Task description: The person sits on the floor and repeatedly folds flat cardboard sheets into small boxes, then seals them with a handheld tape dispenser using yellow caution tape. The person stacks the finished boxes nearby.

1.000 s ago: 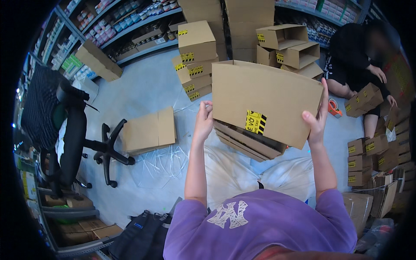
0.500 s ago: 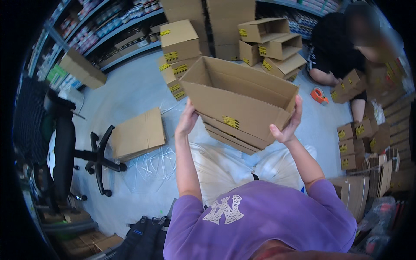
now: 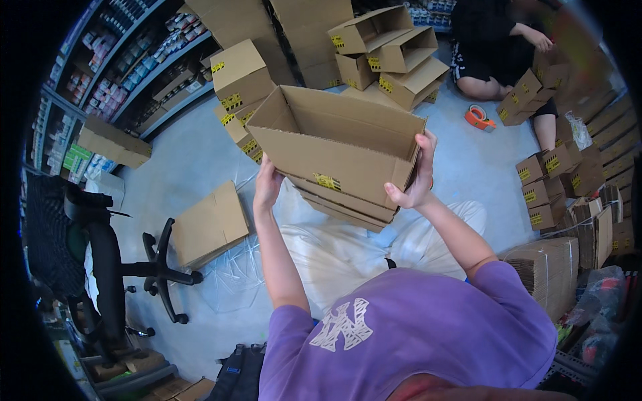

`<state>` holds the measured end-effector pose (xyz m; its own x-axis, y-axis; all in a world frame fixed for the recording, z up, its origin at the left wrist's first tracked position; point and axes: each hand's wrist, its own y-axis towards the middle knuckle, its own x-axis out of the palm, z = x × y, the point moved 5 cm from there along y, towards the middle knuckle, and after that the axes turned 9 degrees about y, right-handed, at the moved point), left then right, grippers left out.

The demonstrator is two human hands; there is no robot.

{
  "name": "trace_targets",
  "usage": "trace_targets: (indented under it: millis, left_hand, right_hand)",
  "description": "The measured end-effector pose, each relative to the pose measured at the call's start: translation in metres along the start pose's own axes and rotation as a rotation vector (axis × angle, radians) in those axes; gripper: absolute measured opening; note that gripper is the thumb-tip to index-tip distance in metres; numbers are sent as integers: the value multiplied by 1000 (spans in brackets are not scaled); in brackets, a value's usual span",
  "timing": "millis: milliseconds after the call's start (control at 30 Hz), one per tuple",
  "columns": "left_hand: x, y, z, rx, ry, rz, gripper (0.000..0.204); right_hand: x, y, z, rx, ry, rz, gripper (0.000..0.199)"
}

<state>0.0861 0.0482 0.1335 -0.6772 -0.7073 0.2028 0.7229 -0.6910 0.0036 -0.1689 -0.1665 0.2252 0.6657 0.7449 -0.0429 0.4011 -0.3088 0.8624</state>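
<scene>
A long open-topped cardboard box [image 3: 334,148] is held up in front of my body, tilted so its hollow inside shows. My left hand [image 3: 267,185] grips its left end, with the fingers partly hidden behind the cardboard. My right hand [image 3: 417,175] is closed around the right end, fingers on the far side and thumb at the front. Yellow-and-black tape marks the front face. Below that tape run further cardboard layers; I cannot tell whether they are flaps or a box underneath. My knees in white trousers [image 3: 321,250] are under it.
Stacked boxes [image 3: 239,70] and open boxes [image 3: 401,50] stand ahead. Flat cardboard sheets [image 3: 210,226] lie left, near an office chair [image 3: 157,267]. An orange tape dispenser [image 3: 479,119] is on the floor by a person [image 3: 488,53]. Bundled cardboard [image 3: 548,264] and small boxes [image 3: 535,194] are at right.
My view has turned, so the room and the box sit farther left in the picture. Both hands still hold the box. The other person's hand has risen from the small box.
</scene>
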Motion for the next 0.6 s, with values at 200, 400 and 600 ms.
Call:
trace_targets:
  millis: [200, 400, 600]
  left_hand:
    - [-2, -14, 48, 182, 264, 198, 53]
    - [61, 24, 181, 104, 1058, -31, 54]
    - [69, 35, 160, -28, 1411, 13, 43]
  right_hand:
    - [0, -8, -15, -49, -77, -121, 95]
    - [1, -14, -22, -34, -29, -204, 98]
    - [1, -20, -14, -39, -55, -215, 102]
